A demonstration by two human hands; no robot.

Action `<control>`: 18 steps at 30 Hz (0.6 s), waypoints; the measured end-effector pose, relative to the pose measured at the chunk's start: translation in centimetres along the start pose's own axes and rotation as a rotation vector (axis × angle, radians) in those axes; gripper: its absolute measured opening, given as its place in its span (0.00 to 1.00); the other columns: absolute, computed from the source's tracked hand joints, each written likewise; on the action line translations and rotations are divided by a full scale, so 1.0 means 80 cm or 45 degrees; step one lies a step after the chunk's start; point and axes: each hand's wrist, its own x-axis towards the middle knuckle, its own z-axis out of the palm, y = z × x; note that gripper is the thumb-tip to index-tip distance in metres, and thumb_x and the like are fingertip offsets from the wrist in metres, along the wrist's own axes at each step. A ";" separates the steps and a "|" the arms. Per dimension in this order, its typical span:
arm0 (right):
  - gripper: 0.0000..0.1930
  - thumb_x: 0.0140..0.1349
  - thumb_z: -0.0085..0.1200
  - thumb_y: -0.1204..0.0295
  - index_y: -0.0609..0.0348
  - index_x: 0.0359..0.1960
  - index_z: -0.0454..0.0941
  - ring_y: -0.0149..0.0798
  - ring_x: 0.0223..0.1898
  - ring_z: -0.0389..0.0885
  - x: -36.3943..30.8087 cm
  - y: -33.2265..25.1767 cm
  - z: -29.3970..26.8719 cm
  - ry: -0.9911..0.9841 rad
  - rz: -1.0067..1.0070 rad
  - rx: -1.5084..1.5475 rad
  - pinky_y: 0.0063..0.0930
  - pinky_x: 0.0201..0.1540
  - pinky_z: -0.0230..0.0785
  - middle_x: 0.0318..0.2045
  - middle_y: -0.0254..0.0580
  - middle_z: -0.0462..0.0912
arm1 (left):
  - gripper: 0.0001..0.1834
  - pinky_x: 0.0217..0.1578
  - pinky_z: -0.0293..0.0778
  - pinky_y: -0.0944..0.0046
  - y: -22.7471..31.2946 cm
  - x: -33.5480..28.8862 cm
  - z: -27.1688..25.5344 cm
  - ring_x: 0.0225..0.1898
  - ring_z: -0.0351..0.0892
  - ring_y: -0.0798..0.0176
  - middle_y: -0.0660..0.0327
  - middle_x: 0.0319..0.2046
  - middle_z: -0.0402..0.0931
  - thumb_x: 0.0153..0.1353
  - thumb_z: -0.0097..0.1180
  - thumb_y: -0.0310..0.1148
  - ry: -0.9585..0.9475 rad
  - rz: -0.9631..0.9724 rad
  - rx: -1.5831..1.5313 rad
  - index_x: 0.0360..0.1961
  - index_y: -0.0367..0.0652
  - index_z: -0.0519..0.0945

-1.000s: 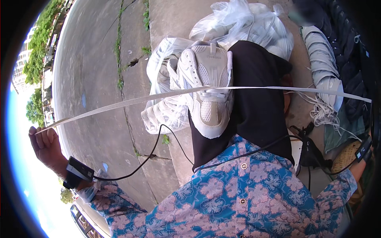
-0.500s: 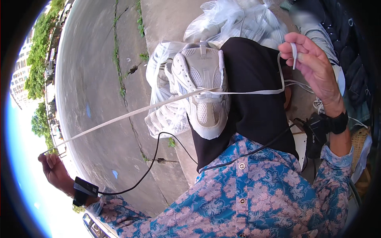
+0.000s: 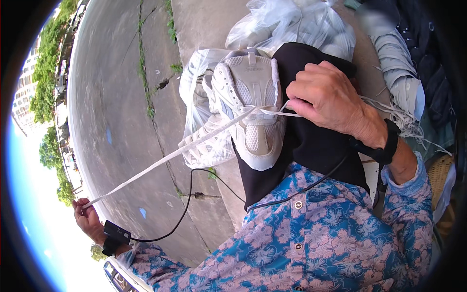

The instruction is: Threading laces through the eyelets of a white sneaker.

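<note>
A white and grey sneaker (image 3: 253,131) lies on my black-clad lap, its toe pointing toward me. A pale shoelace (image 3: 170,155) passes through the shoe near its lowest eyelets. Far out to the left, my left hand (image 3: 89,220) is closed on the long end of the lace, which runs taut to the shoe. My right hand (image 3: 327,100) is just right of the shoe, fingers closed on the other part of the lace. A short stretch of lace spans between the eyelets and my right fingertips.
Clear plastic bags (image 3: 204,136) with more shoes lie left of my lap, and another bag (image 3: 292,29) lies beyond it. At the right are a bundle of laces (image 3: 396,117), grey stacked shoe pieces (image 3: 401,73) and a wicker basket (image 3: 439,170). A black cable (image 3: 187,194) crosses from my left wrist.
My right hand has come left and down from the upper right to the side of the shoe, now gripping lace there. My left hand has shifted slightly right and down, keeping its lace end.
</note>
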 end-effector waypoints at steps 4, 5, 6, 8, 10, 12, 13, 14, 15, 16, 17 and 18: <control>0.07 0.52 0.63 0.70 0.56 0.24 0.77 0.41 0.28 0.76 0.000 0.000 0.003 0.060 0.077 0.035 0.36 0.34 0.65 0.21 0.37 0.75 | 0.14 0.22 0.58 0.69 -0.060 -0.034 0.032 0.22 0.58 0.70 0.65 0.28 0.67 0.72 0.43 0.32 -0.458 -0.246 0.101 0.53 0.35 0.72; 0.07 0.52 0.63 0.70 0.56 0.24 0.77 0.41 0.28 0.76 0.000 0.002 -0.002 0.065 0.089 0.049 0.36 0.34 0.65 0.21 0.36 0.75 | 0.15 0.20 0.55 0.70 -0.073 -0.069 0.055 0.20 0.57 0.72 0.67 0.27 0.67 0.73 0.43 0.35 -0.450 -0.261 0.175 0.52 0.37 0.73; 0.07 0.52 0.63 0.70 0.56 0.24 0.77 0.41 0.28 0.76 0.001 0.001 -0.001 0.066 0.078 0.055 0.36 0.34 0.65 0.21 0.36 0.75 | 0.16 0.19 0.55 0.70 -0.087 -0.088 0.068 0.20 0.57 0.72 0.68 0.25 0.67 0.73 0.44 0.40 -0.553 -0.255 0.223 0.51 0.40 0.74; 0.07 0.52 0.63 0.70 0.56 0.24 0.77 0.41 0.28 0.76 -0.003 0.002 -0.001 0.136 0.131 0.047 0.35 0.34 0.65 0.21 0.37 0.75 | 0.16 0.20 0.58 0.70 -0.131 -0.122 0.109 0.20 0.62 0.73 0.69 0.24 0.69 0.73 0.44 0.42 -0.739 -0.382 0.290 0.50 0.42 0.76; 0.07 0.52 0.63 0.70 0.56 0.24 0.77 0.41 0.28 0.76 -0.003 0.002 0.004 0.143 0.115 0.058 0.35 0.34 0.65 0.21 0.37 0.76 | 0.16 0.23 0.63 0.69 -0.154 -0.169 0.150 0.21 0.67 0.71 0.68 0.25 0.72 0.72 0.45 0.40 -0.732 -0.477 0.280 0.47 0.40 0.78; 0.07 0.52 0.63 0.70 0.55 0.24 0.77 0.40 0.28 0.76 -0.002 0.001 0.004 0.147 0.112 0.052 0.35 0.34 0.65 0.21 0.37 0.76 | 0.17 0.24 0.63 0.70 -0.175 -0.201 0.176 0.20 0.66 0.71 0.67 0.23 0.71 0.71 0.46 0.41 -0.755 -0.483 0.408 0.47 0.40 0.79; 0.07 0.52 0.63 0.70 0.55 0.24 0.77 0.40 0.28 0.76 -0.002 -0.001 0.002 0.139 0.112 0.052 0.35 0.34 0.64 0.21 0.37 0.76 | 0.17 0.24 0.63 0.71 -0.180 -0.210 0.183 0.20 0.64 0.72 0.67 0.22 0.70 0.71 0.47 0.41 -0.859 -0.496 0.457 0.47 0.40 0.79; 0.07 0.52 0.63 0.70 0.55 0.24 0.77 0.40 0.28 0.76 -0.002 -0.001 0.001 0.132 0.112 0.052 0.35 0.34 0.64 0.21 0.37 0.76 | 0.17 0.24 0.63 0.71 -0.183 -0.214 0.189 0.20 0.64 0.72 0.67 0.22 0.70 0.71 0.47 0.41 -0.861 -0.497 0.454 0.47 0.40 0.79; 0.07 0.52 0.63 0.70 0.55 0.24 0.77 0.40 0.28 0.76 -0.002 0.000 0.001 0.132 0.111 0.052 0.35 0.34 0.64 0.21 0.37 0.76 | 0.17 0.23 0.63 0.71 -0.184 -0.217 0.192 0.19 0.64 0.72 0.67 0.21 0.69 0.71 0.47 0.41 -1.013 -0.531 0.510 0.47 0.39 0.79; 0.07 0.52 0.63 0.70 0.55 0.24 0.77 0.40 0.28 0.76 -0.002 0.002 0.001 0.137 0.115 0.046 0.35 0.34 0.64 0.21 0.37 0.75 | 0.18 0.23 0.63 0.71 -0.185 -0.221 0.197 0.18 0.64 0.73 0.67 0.20 0.69 0.71 0.47 0.42 -1.165 -0.564 0.567 0.47 0.39 0.79; 0.07 0.52 0.63 0.70 0.55 0.23 0.77 0.40 0.27 0.76 -0.002 0.003 0.001 0.142 0.119 0.041 0.35 0.34 0.64 0.21 0.37 0.75 | 0.18 0.23 0.63 0.71 -0.186 -0.229 0.204 0.18 0.64 0.73 0.67 0.20 0.69 0.71 0.47 0.42 -1.165 -0.563 0.567 0.47 0.39 0.79; 0.07 0.52 0.63 0.70 0.55 0.23 0.77 0.40 0.27 0.76 -0.001 0.003 0.003 0.142 0.116 0.046 0.35 0.34 0.64 0.21 0.37 0.75 | 0.18 0.22 0.62 0.71 -0.187 -0.240 0.213 0.18 0.64 0.73 0.67 0.19 0.68 0.72 0.47 0.42 -1.183 -0.517 0.644 0.47 0.39 0.79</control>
